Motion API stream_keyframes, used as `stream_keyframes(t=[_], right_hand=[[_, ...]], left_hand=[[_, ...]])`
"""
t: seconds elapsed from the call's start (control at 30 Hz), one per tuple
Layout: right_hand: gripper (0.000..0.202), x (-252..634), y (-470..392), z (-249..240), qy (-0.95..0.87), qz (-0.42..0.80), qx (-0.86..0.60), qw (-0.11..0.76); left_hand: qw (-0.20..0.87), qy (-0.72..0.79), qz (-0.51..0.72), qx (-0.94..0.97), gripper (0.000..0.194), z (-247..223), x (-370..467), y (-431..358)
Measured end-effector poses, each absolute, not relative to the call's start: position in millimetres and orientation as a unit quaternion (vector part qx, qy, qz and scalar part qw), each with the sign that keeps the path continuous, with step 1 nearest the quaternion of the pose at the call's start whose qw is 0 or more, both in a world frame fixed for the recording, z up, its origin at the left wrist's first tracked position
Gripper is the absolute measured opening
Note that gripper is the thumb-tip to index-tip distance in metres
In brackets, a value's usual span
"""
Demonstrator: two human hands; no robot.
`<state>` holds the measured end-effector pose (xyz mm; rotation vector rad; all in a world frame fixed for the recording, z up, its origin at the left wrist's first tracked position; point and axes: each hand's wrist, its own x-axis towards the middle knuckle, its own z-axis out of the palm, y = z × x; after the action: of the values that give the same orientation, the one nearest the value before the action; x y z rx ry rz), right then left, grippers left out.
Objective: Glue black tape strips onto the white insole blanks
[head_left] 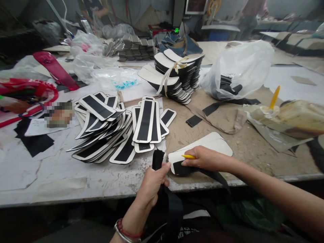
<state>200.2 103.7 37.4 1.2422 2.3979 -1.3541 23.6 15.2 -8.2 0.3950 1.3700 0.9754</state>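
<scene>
My left hand (152,180) is closed around a black fabric strip (158,160) at the table's front edge; its folded end sticks up and a long length hangs below. My right hand (206,158) grips a yellow pointed stick (188,156), with its tip toward the left. Fingers of that hand also touch another black strip (178,167) lying on a white, round-cornered piece (174,157). This strip trails right over the table edge. Under the right hand, a second white piece (215,140) overlaps the first. To the left lies a heap of white-bordered pieces with black strips (146,121).
Behind stand tied stacks of white pieces (162,76). A plastic bag (243,67) with black strips is at back right. At right, a yellow stick (274,97) stands in a stained glue-like container (301,118). Black scraps (193,120) lie on brown paper (177,135).
</scene>
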Motion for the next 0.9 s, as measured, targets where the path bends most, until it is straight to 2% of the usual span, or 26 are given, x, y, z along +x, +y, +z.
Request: stream_keyframes(t=[0.43, 0.73, 0.9], right_hand=[[0.026, 185, 124, 20, 0.819, -0.363, 0.424, 0.132], [0.029, 180, 125, 15, 0.854, -0.283, 0.412, 0.147], [0.031, 215, 117, 27, 0.838, -0.303, 0.423, 0.161]], left_hand=[[0.628, 0.637, 0.381, 0.233, 0.023, -11, 25, 29], [0.576, 0.672, 0.367, 0.288, 0.025, -13, 30, 38], [0.556, 0.680, 0.353, 0.321, 0.022, -19, 29, 40]])
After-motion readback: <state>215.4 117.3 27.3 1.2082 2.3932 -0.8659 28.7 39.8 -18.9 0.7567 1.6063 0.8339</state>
